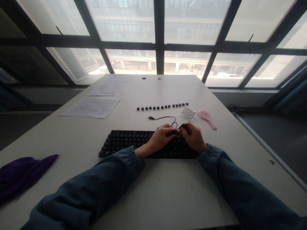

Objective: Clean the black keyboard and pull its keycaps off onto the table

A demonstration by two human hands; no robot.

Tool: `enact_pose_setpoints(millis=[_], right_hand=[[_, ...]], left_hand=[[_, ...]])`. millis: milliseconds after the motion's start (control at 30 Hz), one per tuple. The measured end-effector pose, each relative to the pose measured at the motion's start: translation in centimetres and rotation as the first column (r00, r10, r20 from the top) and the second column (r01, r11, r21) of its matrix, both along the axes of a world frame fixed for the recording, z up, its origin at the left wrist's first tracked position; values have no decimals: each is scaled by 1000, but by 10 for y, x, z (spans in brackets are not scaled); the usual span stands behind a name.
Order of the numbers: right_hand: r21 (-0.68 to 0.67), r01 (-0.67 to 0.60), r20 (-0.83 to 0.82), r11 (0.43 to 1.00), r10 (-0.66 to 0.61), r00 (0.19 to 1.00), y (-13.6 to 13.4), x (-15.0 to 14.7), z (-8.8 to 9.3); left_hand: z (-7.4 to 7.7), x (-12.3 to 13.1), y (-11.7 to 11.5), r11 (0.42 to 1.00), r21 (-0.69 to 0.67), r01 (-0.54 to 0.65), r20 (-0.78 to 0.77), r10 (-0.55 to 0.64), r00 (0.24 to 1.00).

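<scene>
A black keyboard (129, 139) lies across the table in front of me, and both my hands are over its right half. My left hand (160, 140) is closed, its thumb and fingers pinching near the keyboard's back edge; whatever small dark thing is between them is not clear. Close beside it, my right hand (194, 138) grips a small dark tool with thin shiny metal ends, which looks like a keycap puller (183, 126). The fingertips of both hands nearly meet. Behind the keyboard, several black keycaps (158, 107) stand in a row.
A black cable (163, 118) lies between keyboard and keycaps. Farther right are a white piece of paper or packaging (188, 111) and a pink hairbrush (206, 118). Written sheets (90, 107) lie at the left, purple cloth (21, 175) at the near left. Windows stand behind the table.
</scene>
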State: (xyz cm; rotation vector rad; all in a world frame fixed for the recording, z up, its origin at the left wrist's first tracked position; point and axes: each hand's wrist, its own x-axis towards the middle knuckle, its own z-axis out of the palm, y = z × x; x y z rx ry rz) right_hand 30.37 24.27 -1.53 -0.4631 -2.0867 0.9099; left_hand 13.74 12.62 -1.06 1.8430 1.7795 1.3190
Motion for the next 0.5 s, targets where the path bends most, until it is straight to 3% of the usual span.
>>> enact_pose_setpoints(millis=[200,500], right_hand=[[-303,-159,-100,940,135,986,2,-4,4],[-412,-184,-129,892,143,981,0,-5,10]], left_hand=[[0,1,-2,997,76,-29,-146,40,988],[-1,2,-8,981,190,-42,-478,130,869]])
